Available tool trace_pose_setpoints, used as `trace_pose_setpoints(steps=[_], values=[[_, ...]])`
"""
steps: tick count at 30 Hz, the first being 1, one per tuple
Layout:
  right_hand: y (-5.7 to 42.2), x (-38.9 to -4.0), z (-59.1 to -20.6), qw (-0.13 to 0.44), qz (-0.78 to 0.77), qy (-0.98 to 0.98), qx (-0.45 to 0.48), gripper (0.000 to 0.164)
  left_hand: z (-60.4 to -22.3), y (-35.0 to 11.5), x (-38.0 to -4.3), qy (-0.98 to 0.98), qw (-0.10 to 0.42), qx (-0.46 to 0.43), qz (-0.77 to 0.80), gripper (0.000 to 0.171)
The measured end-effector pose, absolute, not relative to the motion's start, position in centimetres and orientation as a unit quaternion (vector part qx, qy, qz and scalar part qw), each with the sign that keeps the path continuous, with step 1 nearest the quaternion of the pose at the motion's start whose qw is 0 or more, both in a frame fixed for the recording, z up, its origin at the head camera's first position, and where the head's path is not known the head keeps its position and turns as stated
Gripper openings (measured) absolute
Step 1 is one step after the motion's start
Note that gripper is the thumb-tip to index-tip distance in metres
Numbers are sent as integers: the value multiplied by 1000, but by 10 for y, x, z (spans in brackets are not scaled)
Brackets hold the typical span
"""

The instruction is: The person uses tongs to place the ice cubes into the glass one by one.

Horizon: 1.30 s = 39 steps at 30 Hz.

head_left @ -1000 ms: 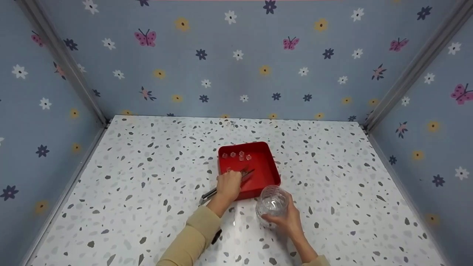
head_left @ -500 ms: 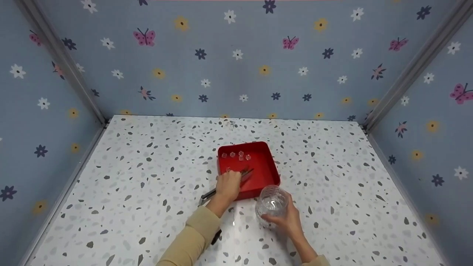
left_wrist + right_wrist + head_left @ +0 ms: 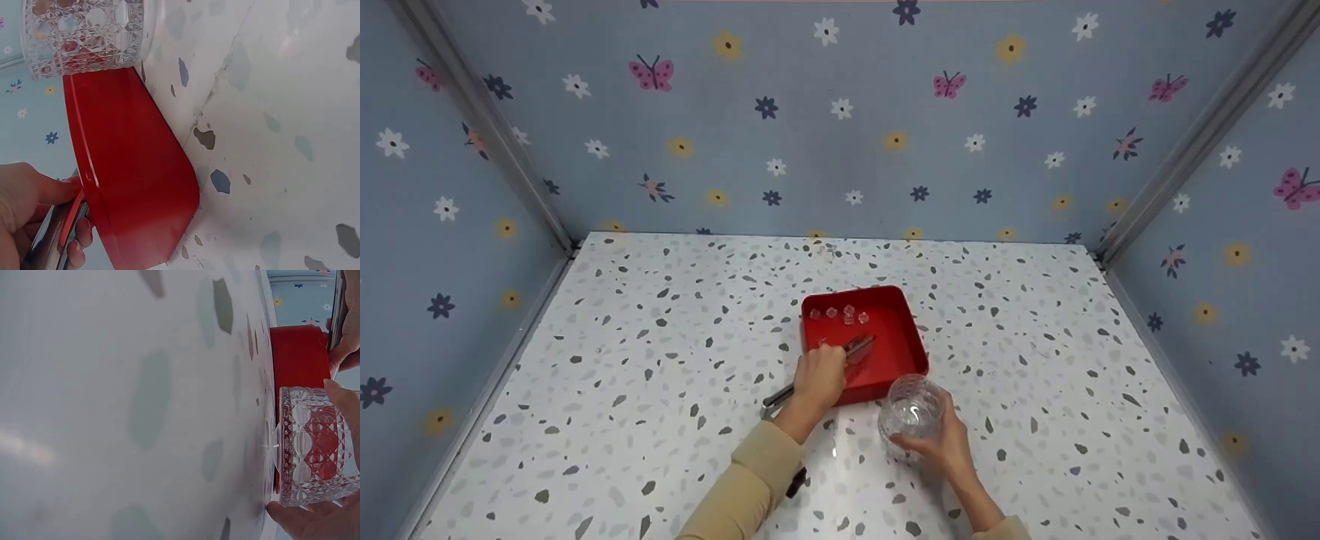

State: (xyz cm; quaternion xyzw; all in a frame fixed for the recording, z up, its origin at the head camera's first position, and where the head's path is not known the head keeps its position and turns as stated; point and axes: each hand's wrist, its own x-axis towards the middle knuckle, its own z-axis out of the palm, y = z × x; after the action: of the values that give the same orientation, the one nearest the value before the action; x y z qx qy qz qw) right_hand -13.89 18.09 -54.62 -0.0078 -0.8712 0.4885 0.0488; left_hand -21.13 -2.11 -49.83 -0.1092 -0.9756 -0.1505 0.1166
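Observation:
My left hand (image 3: 820, 375) grips a pair of metal tongs (image 3: 781, 395) over the near left side of a red tray (image 3: 896, 337). The tongs' tips point into the tray, and the handle end sticks out past the wrist. Clear, cube-like pieces (image 3: 849, 318) lie along the tray's far left side, and one more shows just beyond the fingers. With thumb and fingers spread round it, my right hand (image 3: 949, 442) holds a cut-pattern clear glass (image 3: 315, 444) at the tray's near right corner. In the left wrist view, thumb and fingers pinch the tongs (image 3: 48, 236) at the tray's rim.
The tray stands on a white speckled table (image 3: 660, 360). Blue flowered panels (image 3: 840, 127) rise at the back and both sides. A small dark object (image 3: 796, 482) shows against the left sleeve.
The tongs have turned slightly, and their two tips now appear closer together. My left hand has shifted a little to the left. The right hand and the glass stay nearly in place.

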Motion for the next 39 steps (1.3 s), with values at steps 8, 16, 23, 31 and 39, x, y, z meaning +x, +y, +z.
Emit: trace_pose_setpoints(steps=[8, 16, 23, 31, 39], values=[[181, -139, -546, 52, 489, -871, -6, 95, -491, -25, -204, -969, 137, -99, -178, 10], [182, -140, -546, 48, 484, -874, -4, 96, -486, -26, -195, -966, 146, -105, -185, 13], [182, -140, -547, 49, 485, -873, 1, 95, -480, -25, -186, -961, 163, -119, -191, 12], [182, -141, -547, 46, 484, -874, 0, 97, -469, -21, -173, -953, 174, -138, -206, 12], [182, -140, -546, 43, 486, -873, -3, 98, -463, -17, -160, -946, 188, -159, -212, 13]])
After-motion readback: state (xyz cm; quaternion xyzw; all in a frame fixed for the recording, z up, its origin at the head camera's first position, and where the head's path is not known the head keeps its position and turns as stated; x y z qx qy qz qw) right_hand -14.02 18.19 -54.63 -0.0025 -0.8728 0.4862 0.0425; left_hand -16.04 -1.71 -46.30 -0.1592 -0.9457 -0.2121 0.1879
